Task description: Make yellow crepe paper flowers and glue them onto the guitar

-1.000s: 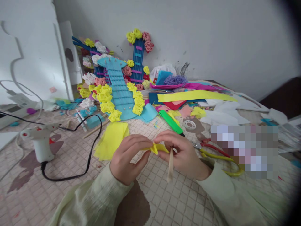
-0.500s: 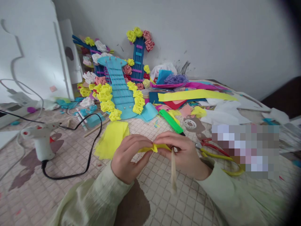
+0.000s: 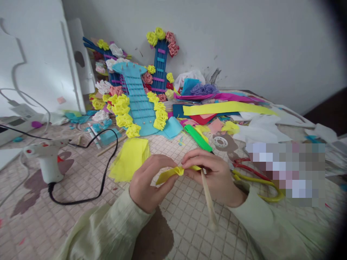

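Observation:
Between my hands is a folded yellow crepe paper strip [image 3: 167, 176], pinched near its middle. My left hand [image 3: 149, 182] has its thumb under the strip and its fingers curved over it. My right hand [image 3: 213, 177] grips the strip's other end between thumb and fingers. A pale wooden stick [image 3: 208, 198] with a fuzzy lower end hangs tilted from the right hand. Just beyond the left hand lies a stack of yellow crepe paper sheets [image 3: 128, 159]. A green cutter [image 3: 197, 138] rests beyond the right fingertips.
To the left, a white hot glue gun [image 3: 50, 162] stands with its black cord [image 3: 101, 187] looping across the table. A light-blue guitar shape [image 3: 138, 104] edged with yellow paper flowers is at the back. Scissors with red and yellow handles [image 3: 257, 182] and a white tape spool [image 3: 220, 142] are on the right.
The left fingers have lifted off part of the strip, so more of it shows. The wooden stick has swung its lower end to the right.

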